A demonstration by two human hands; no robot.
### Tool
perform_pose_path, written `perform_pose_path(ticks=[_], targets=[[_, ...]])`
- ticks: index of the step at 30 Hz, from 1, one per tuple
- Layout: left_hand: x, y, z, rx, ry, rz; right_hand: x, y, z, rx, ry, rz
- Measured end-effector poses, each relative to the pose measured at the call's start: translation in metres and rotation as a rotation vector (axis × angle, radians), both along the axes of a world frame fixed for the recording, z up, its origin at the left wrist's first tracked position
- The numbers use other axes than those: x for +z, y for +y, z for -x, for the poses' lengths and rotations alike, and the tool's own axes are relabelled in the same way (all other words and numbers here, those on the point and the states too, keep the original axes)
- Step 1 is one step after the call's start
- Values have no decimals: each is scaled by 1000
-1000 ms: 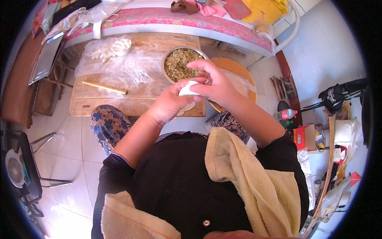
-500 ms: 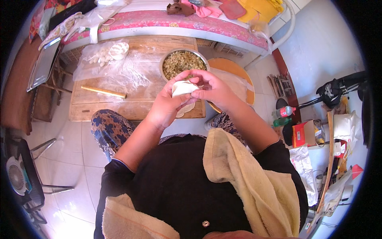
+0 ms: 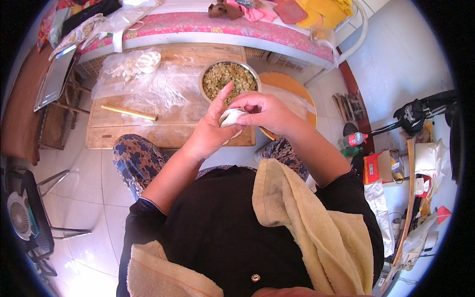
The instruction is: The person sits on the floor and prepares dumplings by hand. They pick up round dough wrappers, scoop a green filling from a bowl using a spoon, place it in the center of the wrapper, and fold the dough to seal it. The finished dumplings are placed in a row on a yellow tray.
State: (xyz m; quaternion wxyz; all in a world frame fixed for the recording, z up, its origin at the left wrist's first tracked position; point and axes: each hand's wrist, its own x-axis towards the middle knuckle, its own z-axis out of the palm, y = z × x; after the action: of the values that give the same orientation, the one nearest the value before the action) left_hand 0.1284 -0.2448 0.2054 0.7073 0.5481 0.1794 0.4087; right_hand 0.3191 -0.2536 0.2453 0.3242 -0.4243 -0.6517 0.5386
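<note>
A white dumpling [image 3: 230,119], folded from a round wrapper, rests in my left hand [image 3: 207,132]. The left thumb presses its near side, while one finger stands straight up, pale with flour. My right hand [image 3: 267,114] pinches the dumpling's right edge between thumb and curled fingers. Just beyond both hands is a metal bowl [image 3: 202,83] filled with a chopped greenish-brown filling [image 3: 230,76]. A thin wooden rolling pin [image 3: 129,113] lies at the left on the floured wooden board table [image 3: 173,133]. Under my hands, a sliver of pale dough shows, mostly hidden.
Small dough pieces [image 3: 127,71] and a white dish [image 3: 148,62] sit on plastic sheeting at the far left. A round orange-rimmed board [image 3: 310,110] stands right of the table. Behind runs a bed with a pink floral edge [image 3: 198,25]. A fan [image 3: 21,217] is at left.
A left finger has lifted off the dumpling and now points up. The right fingers have shifted along its edge, and the dumpling looks more closed and sits slightly right.
</note>
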Motion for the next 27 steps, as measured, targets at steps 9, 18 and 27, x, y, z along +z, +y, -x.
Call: perform_pose_path(ticks=[9, 18, 27], targets=[[4, 2, 2, 76, 118, -108, 11, -1, 6, -11, -319, -612], [-23, 5, 3, -57, -63, 319, 15, 0, 13, -86, -466, -721], [-47, 9, -6, -98, -138, 466, -2, -2, 23, -146, -627, -750]])
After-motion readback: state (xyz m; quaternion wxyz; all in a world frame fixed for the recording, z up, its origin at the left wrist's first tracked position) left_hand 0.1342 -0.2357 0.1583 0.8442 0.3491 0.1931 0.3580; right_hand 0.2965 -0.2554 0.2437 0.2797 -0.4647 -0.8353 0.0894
